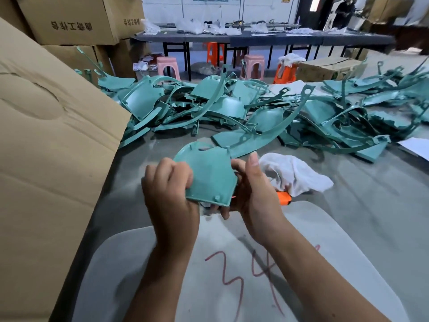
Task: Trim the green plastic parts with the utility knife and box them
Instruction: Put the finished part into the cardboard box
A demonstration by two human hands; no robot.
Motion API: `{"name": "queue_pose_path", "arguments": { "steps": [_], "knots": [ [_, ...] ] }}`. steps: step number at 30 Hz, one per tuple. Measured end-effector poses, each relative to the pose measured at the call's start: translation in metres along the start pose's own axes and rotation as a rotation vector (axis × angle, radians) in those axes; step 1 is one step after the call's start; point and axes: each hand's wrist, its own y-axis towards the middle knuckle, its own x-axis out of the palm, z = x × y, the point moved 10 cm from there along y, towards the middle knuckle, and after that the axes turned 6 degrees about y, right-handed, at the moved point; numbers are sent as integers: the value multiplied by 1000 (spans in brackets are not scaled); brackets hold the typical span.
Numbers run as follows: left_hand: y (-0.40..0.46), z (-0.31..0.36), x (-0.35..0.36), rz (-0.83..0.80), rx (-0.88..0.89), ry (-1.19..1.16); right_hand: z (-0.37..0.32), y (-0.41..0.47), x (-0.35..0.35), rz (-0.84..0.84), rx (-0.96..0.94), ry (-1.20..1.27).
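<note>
I hold a green plastic part [209, 175], a curved shield-like panel, up over the table's near edge. My left hand [170, 194] grips its left side with the fingers curled around the rim. My right hand [253, 196] is at its right side, thumb raised along the edge and fingers wrapped under the lower corner. An orange utility knife [284, 198] sticks out behind this hand, and a dark tip shows under the part, so the hand seems closed on it. The blade itself is hidden. A large pile of green parts [232, 108] covers the table beyond.
A big open cardboard box [46, 135] stands at my left with its flap leaning over the table. A white cloth [294, 173] lies right of my hands. A pale board [232, 270] with red marks lies under my arms. Stacked cartons, stools and long tables are behind.
</note>
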Motion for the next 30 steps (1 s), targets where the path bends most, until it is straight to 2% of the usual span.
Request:
{"name": "queue_pose_path", "arguments": {
  "steps": [3, 5, 7, 8, 10, 12, 15, 20, 24, 25, 28, 30],
  "knots": [
    [-2, 6, 3, 0, 30, 4, -8, 5, -13, 27, -49, -10],
    [-4, -11, 0, 24, -114, -1, -17, 7, -24, 69, -156, -138],
    [-10, -38, -2, 55, -345, -37, -25, 5, -26, 83, -261, -300],
    [-14, -55, 0, 56, -468, -126, -28, 4, -27, 106, -302, -364],
    [-24, -76, 14, 4, -705, -455, -34, 0, -33, 196, -385, -495],
    [-30, -74, 29, -90, -809, -658, -43, -7, -38, 305, -480, -583],
    [-26, -39, 44, -252, -724, -584, -55, -20, -45, 425, -592, -582],
    [21, 5, 50, -288, -548, -105, -72, -37, -56, 540, -712, -456],
    [66, 40, 68, -560, -495, -110, -79, -38, -65, 562, -707, -380],
    [80, 52, 63, -579, -442, -58, -79, -37, -66, 557, -694, -368],
    [134, 66, 13, -408, -325, 73, -88, -22, -38, 441, -677, -297],
    [167, 49, -36, -239, -403, -11, -92, -7, -10, 341, -645, -223]
  ]
}}
